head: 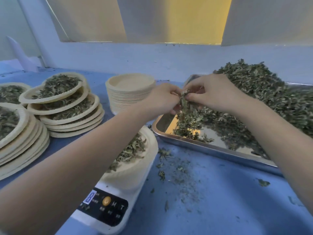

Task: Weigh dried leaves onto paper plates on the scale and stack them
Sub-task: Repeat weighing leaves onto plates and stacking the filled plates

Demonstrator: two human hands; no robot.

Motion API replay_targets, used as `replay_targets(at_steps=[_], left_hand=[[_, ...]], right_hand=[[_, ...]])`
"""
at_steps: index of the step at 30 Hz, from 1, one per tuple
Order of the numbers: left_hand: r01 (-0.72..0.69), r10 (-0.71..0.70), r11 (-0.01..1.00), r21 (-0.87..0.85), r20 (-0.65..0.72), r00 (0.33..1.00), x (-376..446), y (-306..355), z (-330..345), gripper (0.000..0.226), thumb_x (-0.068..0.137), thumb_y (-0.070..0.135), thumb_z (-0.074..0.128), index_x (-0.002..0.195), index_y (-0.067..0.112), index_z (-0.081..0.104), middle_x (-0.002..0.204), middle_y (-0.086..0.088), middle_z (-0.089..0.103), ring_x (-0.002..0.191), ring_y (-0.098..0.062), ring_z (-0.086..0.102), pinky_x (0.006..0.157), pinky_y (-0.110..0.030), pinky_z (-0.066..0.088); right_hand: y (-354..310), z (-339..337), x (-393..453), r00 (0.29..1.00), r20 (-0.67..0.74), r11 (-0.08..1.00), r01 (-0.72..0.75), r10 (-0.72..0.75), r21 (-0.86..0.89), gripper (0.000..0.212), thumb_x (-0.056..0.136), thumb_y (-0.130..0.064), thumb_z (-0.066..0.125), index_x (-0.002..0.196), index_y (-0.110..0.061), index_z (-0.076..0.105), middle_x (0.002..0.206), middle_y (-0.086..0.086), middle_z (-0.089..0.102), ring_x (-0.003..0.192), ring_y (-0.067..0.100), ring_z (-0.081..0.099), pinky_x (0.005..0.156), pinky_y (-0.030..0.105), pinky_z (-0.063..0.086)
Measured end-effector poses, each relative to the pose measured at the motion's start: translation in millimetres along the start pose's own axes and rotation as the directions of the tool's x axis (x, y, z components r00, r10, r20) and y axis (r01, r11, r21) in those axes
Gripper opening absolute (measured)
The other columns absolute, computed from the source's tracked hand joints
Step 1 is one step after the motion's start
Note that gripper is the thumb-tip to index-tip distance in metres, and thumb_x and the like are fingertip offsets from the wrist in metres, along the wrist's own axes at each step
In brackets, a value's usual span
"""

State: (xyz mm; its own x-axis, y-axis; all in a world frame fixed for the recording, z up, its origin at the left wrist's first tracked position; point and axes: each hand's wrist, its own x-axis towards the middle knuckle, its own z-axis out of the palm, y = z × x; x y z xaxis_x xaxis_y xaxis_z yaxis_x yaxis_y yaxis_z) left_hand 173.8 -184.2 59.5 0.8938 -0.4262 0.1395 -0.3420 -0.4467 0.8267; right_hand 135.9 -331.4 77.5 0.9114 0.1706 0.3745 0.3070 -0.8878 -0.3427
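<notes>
Blue table (211,192), one scale (108,207), one tray (203,148), two hands

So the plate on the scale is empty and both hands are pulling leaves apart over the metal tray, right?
Not quite. The head view shows the plate on the scale already has some dried leaves in it. The rest is right: the left hand and right hand both pinch a clump of leaves over the metal tray.

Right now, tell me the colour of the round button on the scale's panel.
Orange-yellow: the round button sits on the scale's black panel, seen in the head view.
</notes>
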Motion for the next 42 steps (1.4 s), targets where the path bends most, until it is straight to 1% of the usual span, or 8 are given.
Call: replay_targets(at_steps=[4,6,14,24,30,34,38,42], left_hand=[[-0.018,-0.001,0.957,0.288,0.064,0.998,1,-4,2,0.045,0.087,-0.009,0.041,0.121,0.013,0.059,0.123,-0.013,0.059,0.1,-0.032,0.06,0.087,-0.043,0.052],[-0.022,0.006,0.947,0.32,0.051,0.999,-2,-7,-6,0.043,0.088,-0.008,0.04,0.115,0.016,0.062,0.12,-0.011,0.061,0.096,-0.029,0.061,0.085,-0.044,0.053],[0.037,-0.011,0.98,0.194,-0.13,0.991,-40,-30,-67,0.034,0.079,-0.009,0.049,0.087,0.019,0.067,0.095,-0.006,0.07,0.081,-0.018,0.064,0.073,-0.033,0.056],[0.115,-0.067,0.988,0.106,-0.374,0.925,-94,-78,-115,0.036,0.08,-0.005,0.048,0.081,0.025,0.067,0.083,0.005,0.066,0.076,-0.009,0.06,0.08,-0.032,0.052],[0.279,-0.243,0.948,0.152,-0.218,0.945,-115,-102,-113,0.033,0.094,0.02,0.049,0.126,0.026,0.056,0.121,0.005,0.06,0.112,-0.014,0.056,0.102,-0.032,0.042],[0.355,-0.342,0.929,0.11,-0.118,0.932,-119,-111,-103,0.031,0.099,0.025,0.042,0.125,0.015,0.055,0.112,-0.008,0.062,0.1,-0.022,0.058,0.096,-0.039,0.042],[0.384,-0.364,0.919,0.088,-0.187,0.912,-113,-111,-98,0.027,0.098,0.011,0.037,0.117,0.015,0.056,0.117,-0.015,0.061,0.11,-0.032,0.056,0.1,-0.049,0.043],[0.366,-0.358,0.93,-0.022,-0.274,0.892,-112,-97,-120,0.034,0.096,0.003,0.038,0.122,0.014,0.057,0.111,-0.019,0.065,0.104,-0.038,0.061,0.096,-0.051,0.044]], right_hand=[[7,3,-2,0.974,0.225,0.978,0.01,0.037,-0.208,0.042,0.087,-0.016,0.063,0.124,-0.035,0.059,0.103,-0.011,0.065,0.088,0.009,0.06,0.076,0.019,0.043],[2,5,-4,0.954,0.296,0.982,0.006,0.05,-0.188,0.054,0.085,-0.006,0.057,0.128,-0.039,0.055,0.09,-0.02,0.059,0.085,0.013,0.065,0.075,0.026,0.052],[-60,44,8,0.943,0.276,0.979,0.154,-0.186,0.137,0.019,0.088,-0.039,0.059,0.105,-0.045,0.067,0.1,-0.017,0.066,0.086,0.001,0.06,0.069,0.007,0.039],[-104,83,14,0.896,0.246,0.922,0.322,-0.37,0.215,0.036,0.081,-0.059,0.058,0.113,-0.043,0.063,0.096,-0.02,0.058,0.073,-0.03,0.043,0.067,-0.004,0.03],[-75,68,9,0.774,0.615,0.988,0.134,-0.149,0.071,0.127,0.044,-0.077,0.067,0.148,-0.042,0.004,0.152,-0.024,0.007,0.134,-0.009,0.01,0.112,0.022,0.013],[-63,68,3,0.634,0.769,0.996,0.085,-0.084,0.039,0.152,0.031,-0.073,0.081,0.146,-0.044,-0.015,0.152,-0.028,-0.009,0.133,-0.011,-0.003,0.11,0.02,0.002],[-60,73,2,0.683,0.717,0.99,0.101,-0.14,0.098,0.149,0.029,-0.071,0.082,0.146,-0.048,-0.007,0.151,-0.031,0.009,0.137,-0.01,0.01,0.114,0.019,0.013],[-71,55,15,0.759,0.6,0.959,0.117,-0.253,0.258,0.111,0.039,-0.058,0.088,0.125,-0.066,0.018,0.104,-0.064,0.033,0.101,-0.038,0.032,0.082,-0.008,0.026]])
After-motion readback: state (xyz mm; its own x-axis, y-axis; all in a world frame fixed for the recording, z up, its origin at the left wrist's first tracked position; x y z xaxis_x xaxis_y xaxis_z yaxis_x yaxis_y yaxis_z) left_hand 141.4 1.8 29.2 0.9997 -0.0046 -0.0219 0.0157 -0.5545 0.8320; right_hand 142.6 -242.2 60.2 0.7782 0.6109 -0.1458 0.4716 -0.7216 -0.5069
